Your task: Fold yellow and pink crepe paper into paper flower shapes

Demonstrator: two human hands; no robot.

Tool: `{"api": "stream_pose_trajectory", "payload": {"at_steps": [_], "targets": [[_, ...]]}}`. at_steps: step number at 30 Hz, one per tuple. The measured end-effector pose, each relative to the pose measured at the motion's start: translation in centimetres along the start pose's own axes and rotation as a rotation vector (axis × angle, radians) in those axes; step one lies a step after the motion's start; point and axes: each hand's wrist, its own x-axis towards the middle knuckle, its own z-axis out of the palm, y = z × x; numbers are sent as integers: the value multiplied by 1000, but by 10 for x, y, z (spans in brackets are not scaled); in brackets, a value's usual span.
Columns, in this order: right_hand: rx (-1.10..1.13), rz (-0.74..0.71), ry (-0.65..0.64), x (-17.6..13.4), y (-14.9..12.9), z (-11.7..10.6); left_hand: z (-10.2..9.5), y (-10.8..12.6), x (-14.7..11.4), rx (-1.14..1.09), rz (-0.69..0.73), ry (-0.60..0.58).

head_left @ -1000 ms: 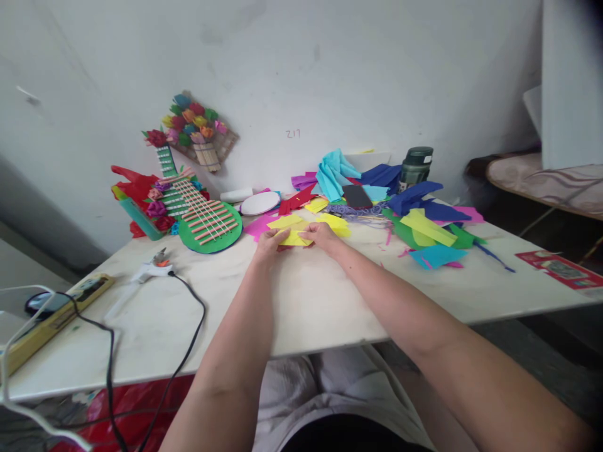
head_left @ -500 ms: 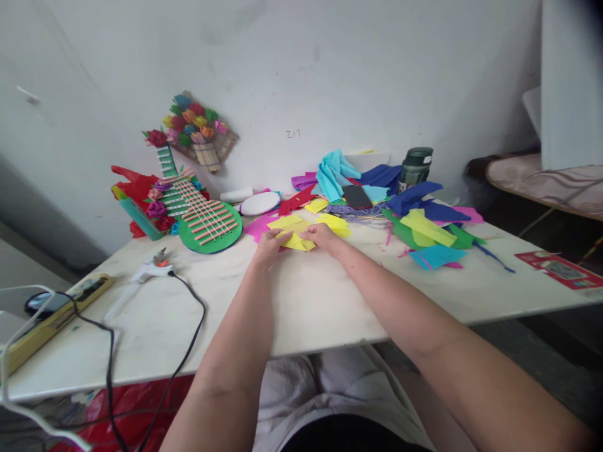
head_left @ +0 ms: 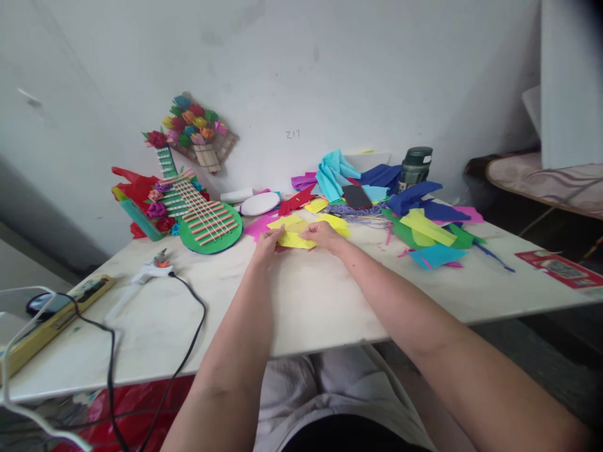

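Note:
A piece of yellow crepe paper (head_left: 296,240) stretches between my two hands, just above the table's middle. My left hand (head_left: 269,242) pinches its left edge, and my right hand (head_left: 324,235) grips the right side with bent fingers. More yellow paper (head_left: 335,221) lies behind my right hand. Beyond my left hand is a sheet of pink paper (head_left: 258,227). The undersides of both hands, and some fingertips, are hidden.
A green paper guitar (head_left: 211,233) with flowers stands at left. Near it lie a glue gun (head_left: 155,269) with its black cord and a power strip (head_left: 61,317). Behind my hands are a phone (head_left: 357,197), coloured paper (head_left: 335,176) and a dark flask (head_left: 415,168).
The yellow paper between my hands looks flatter and smoother than before. Both hands have barely shifted, and the other things lie as they did.

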Motion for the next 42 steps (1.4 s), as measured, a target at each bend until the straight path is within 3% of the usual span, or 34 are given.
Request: {"api": "stream_pose_trajectory", "payload": {"at_steps": [8, 14, 20, 28, 36, 42], "targets": [[-18, -45, -93, -2, 0, -1, 0, 0, -3, 92, -108, -80], [-17, 26, -96, -4, -3, -1, 0, 0, -2, 117, 3, -50], [-40, -2, -81, -2, 0, -3, -1, -2, -1, 169, -20, -58], [-17, 92, -90, 0, 3, -2, 6, 1, -3, 204, 81, 43], [-20, 57, -65, 0, 3, -5, 0, 1, -4, 102, -76, -186], [5, 61, -52, -1, 1, -6, 1, 6, -7, 79, -63, -183]]}}
